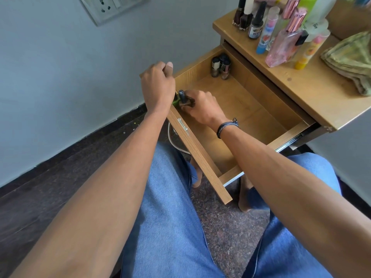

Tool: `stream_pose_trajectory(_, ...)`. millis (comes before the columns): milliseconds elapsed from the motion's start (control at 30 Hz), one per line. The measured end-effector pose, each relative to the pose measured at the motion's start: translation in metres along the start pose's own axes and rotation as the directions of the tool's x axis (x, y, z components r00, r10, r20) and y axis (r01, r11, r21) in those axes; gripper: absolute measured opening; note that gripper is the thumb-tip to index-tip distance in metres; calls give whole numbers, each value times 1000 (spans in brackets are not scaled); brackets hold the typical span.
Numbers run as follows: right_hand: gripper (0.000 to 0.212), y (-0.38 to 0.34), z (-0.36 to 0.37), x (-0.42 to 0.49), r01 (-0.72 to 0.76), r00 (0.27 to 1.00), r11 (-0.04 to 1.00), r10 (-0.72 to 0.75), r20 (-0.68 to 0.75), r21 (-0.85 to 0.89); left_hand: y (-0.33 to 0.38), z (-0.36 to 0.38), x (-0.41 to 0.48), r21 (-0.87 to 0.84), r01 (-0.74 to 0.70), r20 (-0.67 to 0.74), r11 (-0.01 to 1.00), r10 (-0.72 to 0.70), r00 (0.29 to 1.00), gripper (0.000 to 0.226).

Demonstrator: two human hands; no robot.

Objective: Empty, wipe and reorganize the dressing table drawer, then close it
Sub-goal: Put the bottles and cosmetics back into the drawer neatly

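The light-wood drawer (200, 157) stands pulled open. In the drawer's front left corner the right hand (202, 109) pinches a small black-capped nail-polish bottle (182, 97). The left hand (158, 85) curls over that corner's rim. Three small dark bottles (220, 67) stand in the drawer's back left corner. Above the drawer lies a folded green cloth (351, 61).

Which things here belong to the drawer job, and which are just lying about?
Job: drawer, gripped by left hand; polish bottle in right hand; corner bottles in the drawer; tabletop bottles; cloth.
Lying about: socket on the wall; cable under the drawer.
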State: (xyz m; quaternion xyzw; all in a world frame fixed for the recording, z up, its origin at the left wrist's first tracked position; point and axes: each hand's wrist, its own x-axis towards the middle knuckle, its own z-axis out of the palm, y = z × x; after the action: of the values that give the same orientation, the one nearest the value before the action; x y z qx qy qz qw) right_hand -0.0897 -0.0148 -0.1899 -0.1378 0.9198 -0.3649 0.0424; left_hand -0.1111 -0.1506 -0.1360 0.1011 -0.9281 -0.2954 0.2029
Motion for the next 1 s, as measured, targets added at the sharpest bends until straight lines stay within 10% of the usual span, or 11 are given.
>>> stream_pose_trajectory(500, 55, -3, -4, -2, -57, 996, 986, 66, -55, 159, 0, -4, -2, 24, 27, 21, 999, -27, 999, 21)
stream_pose_trajectory(1000, 27, -3, 1, -4, -62, 997, 992, 66, -36, 113, 0, -3, -2, 37, 30, 13, 999, -30, 999, 24)
